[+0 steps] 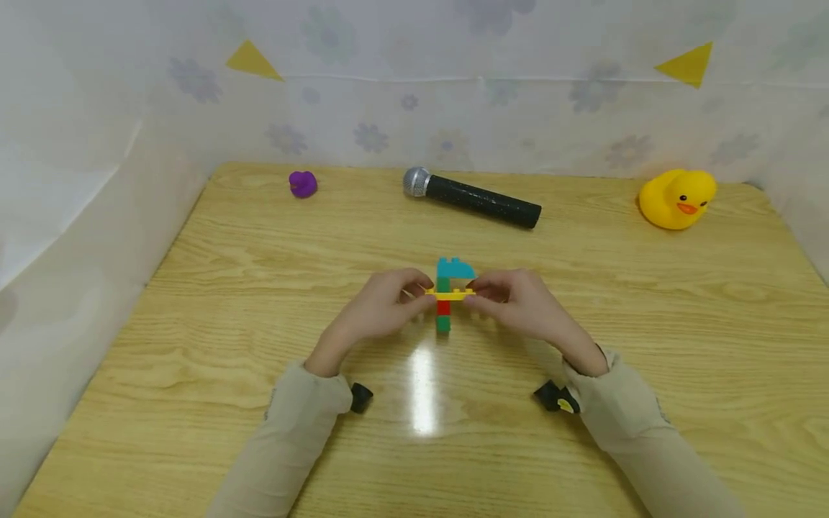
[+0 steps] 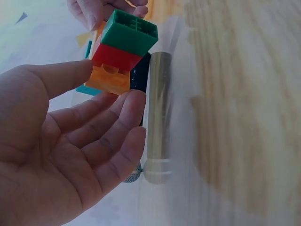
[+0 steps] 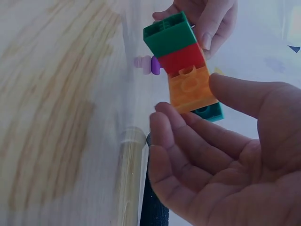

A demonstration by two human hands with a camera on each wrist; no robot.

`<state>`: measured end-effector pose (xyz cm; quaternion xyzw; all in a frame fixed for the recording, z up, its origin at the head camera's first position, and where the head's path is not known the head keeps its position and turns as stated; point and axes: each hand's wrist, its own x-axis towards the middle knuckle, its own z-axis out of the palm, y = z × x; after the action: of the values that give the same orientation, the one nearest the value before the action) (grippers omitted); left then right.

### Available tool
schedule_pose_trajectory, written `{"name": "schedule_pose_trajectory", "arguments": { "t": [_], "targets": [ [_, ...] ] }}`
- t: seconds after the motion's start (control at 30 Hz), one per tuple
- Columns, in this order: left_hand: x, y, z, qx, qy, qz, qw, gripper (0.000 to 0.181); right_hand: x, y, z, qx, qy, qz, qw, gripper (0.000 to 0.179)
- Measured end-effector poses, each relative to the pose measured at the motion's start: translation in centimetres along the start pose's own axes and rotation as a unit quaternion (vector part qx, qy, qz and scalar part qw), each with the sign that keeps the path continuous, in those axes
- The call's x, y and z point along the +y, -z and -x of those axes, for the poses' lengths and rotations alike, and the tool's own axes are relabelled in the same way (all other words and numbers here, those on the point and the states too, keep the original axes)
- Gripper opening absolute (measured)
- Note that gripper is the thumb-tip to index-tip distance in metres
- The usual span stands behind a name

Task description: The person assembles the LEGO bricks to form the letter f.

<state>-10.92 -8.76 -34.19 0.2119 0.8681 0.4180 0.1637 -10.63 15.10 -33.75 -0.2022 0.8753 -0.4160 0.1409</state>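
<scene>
Between the two hands is a small stack of toy building bricks. From the bottom up it has a green brick (image 1: 443, 324), a red brick (image 1: 443, 308), a long yellow plate (image 1: 451, 296) set crosswise, another green brick (image 1: 443, 284) and a blue brick with a rounded end (image 1: 455, 269). My left hand (image 1: 382, 306) pinches the left end of the yellow plate between thumb and fingers. At its right end, my right hand (image 1: 524, 306) does the same. Both wrist views show the hollow underside of the bottom green brick (image 2: 129, 33).
Behind the hands, a black microphone (image 1: 482, 201) with a silver head lies on the wooden table (image 1: 194, 302). A small purple duck (image 1: 303, 184) sits at the back left, a larger yellow duck (image 1: 676, 200) at the back right. A flowered white curtain (image 1: 401, 108) hangs behind the table.
</scene>
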Motion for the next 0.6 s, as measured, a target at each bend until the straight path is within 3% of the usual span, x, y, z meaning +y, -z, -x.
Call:
{"name": "schedule_pose_trajectory", "arguments": {
  "t": [0.3,0.6],
  "targets": [
    [-0.12,-0.99,-0.16,-0.013,0.021,-0.024,0.9994,0.025,0.17,-0.06,-0.1,-0.055,-0.065,0.01,0.9963,0.028],
    [0.23,-1.02,-0.13,-0.012,0.036,-0.043,0.9984,0.02,0.32,-0.04,-0.05,-0.077,-0.075,-0.014,0.9942,0.027]
  ]
}}
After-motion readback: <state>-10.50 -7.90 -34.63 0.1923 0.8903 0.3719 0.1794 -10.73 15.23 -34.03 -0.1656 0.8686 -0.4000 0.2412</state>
